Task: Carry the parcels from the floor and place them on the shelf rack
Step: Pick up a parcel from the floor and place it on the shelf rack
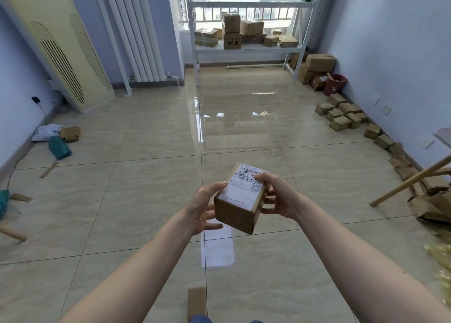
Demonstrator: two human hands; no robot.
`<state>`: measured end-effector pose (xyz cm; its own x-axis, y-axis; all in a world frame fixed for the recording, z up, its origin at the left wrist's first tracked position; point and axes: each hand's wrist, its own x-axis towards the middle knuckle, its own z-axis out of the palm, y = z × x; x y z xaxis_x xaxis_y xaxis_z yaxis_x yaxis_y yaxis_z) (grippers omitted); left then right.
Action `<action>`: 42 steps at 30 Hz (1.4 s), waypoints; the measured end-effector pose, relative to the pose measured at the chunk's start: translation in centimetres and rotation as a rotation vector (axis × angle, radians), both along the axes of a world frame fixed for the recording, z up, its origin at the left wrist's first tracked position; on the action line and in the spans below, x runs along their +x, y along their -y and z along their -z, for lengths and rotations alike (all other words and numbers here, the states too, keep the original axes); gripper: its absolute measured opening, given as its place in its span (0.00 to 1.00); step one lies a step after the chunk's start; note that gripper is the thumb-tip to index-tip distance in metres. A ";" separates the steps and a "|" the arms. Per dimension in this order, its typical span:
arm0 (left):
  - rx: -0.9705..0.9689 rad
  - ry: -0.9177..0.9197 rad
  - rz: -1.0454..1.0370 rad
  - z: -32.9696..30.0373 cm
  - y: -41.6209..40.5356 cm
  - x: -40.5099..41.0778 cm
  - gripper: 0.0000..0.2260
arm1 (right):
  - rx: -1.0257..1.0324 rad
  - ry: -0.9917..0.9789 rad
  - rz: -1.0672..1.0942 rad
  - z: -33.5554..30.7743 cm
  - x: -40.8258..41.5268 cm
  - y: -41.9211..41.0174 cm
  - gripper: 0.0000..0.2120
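A small cardboard parcel (241,201) is held in mid-air above the tiled floor (156,166), well short of the shelf rack (246,48) at the far end of the room. Its top face carries a white shipping label (246,187) with a barcode along the far edge, a small QR code near the right side, and rows of fine print too small to read. Large dark handwritten strokes, seemingly Chinese characters, are scrawled across the label's upper part; I cannot make them out. The box is plain brown, roughly cube-shaped, tilted so one lower corner points toward the camera.

The left hand (203,209) cups the box's left side with the thumb resting on the label's edge and the fingers spread beneath. The right hand (275,198) grasps the right side, thumb laid over the label's top.

On the rack's lower shelf sit several brown cartons (231,32), one stacked upright with black handling symbols printed on its front. More small boxes (341,115) lie in a loose row along the right wall, and a red bucket (334,84) stands beyond them beside larger cartons. A grey and a green mail bag (58,146) lie by the left wall.
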<state>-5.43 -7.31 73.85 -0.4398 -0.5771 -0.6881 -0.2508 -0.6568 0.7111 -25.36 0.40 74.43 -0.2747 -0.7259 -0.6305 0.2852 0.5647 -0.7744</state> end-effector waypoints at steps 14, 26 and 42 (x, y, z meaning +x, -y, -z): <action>-0.105 -0.064 -0.195 -0.7 0.7 -1.4 0.18 | -0.046 -0.056 -0.017 0.1 2.1 1.5 0.41; -0.148 -0.173 -0.261 -0.8 2.3 -1.9 0.25 | -0.185 -0.086 0.198 -0.6 3.8 3.6 0.22; -0.227 -0.265 -0.293 -2.5 8.6 -8.0 0.24 | -0.319 -0.065 0.209 -2.8 -2.4 9.9 0.19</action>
